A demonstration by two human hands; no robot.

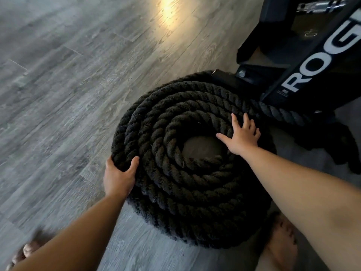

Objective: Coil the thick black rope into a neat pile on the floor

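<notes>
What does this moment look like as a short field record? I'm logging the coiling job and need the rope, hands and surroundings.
rope: thick black rope coiled in stacked rings, open centre
left hand: left hand curled over the coil's outer edge
right hand: right hand flat, fingers spread on the inner rings
floor: grey wood-look floor
nearby: black frame with white lettering, rope tail running beneath it
</notes>
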